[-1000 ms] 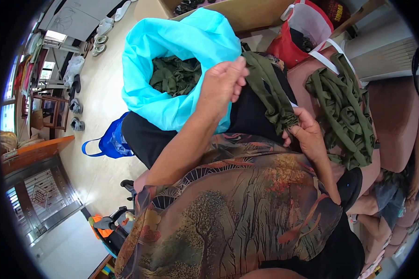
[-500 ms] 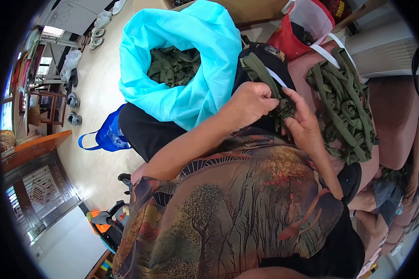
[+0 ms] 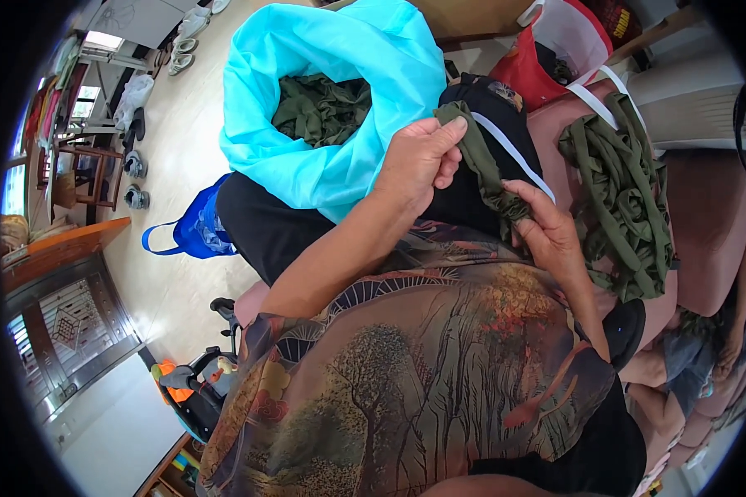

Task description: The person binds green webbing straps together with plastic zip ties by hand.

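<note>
Over my lap, a dark green fabric strip (image 3: 482, 160) is stretched between my two hands. My left hand (image 3: 419, 161) pinches its upper end between thumb and fingers. Lower down, my right hand (image 3: 547, 228) grips the bunched, gathered part of the same strip. Left of the strip stands a turquoise cloth bag (image 3: 249, 91), its rim rolled wide, with crumpled green fabric (image 3: 322, 112) inside. A heap of similar green strips (image 3: 617, 203) lies on the pink seat, to the right of my right hand.
Behind the heap is a red bag (image 3: 526, 74) with white handles. A blue bag (image 3: 192, 225) stands on the floor at left, near a stroller (image 3: 199, 385). Another person's arm and legs (image 3: 688, 364) show at the far right. Shoes (image 3: 135, 196) line the left floor.
My left hand has moved up and left, away from my right hand, to the strip's upper end. The strip between them is now drawn out longer. My right hand keeps its grip lower down.
</note>
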`<state>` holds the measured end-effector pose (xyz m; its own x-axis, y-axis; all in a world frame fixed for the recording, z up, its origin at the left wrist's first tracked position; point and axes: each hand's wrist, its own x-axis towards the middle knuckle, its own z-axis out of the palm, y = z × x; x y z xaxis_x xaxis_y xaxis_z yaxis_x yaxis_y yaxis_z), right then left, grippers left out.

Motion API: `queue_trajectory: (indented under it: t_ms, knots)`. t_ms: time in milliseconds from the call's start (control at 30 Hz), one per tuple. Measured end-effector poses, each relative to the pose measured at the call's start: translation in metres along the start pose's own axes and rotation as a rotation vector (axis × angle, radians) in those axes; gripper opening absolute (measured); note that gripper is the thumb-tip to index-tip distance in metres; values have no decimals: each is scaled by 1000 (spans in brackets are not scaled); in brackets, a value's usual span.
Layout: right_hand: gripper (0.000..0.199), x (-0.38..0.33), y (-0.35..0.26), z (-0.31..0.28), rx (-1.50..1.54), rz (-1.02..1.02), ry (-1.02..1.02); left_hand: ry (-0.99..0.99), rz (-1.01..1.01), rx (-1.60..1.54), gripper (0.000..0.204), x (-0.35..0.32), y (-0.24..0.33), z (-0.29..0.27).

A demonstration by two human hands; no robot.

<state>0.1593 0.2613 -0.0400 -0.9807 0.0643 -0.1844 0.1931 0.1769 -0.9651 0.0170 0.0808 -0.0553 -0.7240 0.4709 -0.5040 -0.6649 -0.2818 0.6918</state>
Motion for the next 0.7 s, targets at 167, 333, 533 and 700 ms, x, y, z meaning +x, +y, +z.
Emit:
queue_trajectory:
  t_ms: [167,333,533,700]
  knots:
    - [56,-2,-4,-1,-64,6,-29,-10,41,-13,21,2,-9,3]
    - [56,-2,-7,1,-41,55,-14,-37,41,110,18,-3,-17,5]
    - [54,-8,-2,-4,-227,-114,60,-118,339,336,10,-16,-10,16]
    - [49,-6,5,-8,-369,-237,102,-326,894,687,13,-24,19,27]
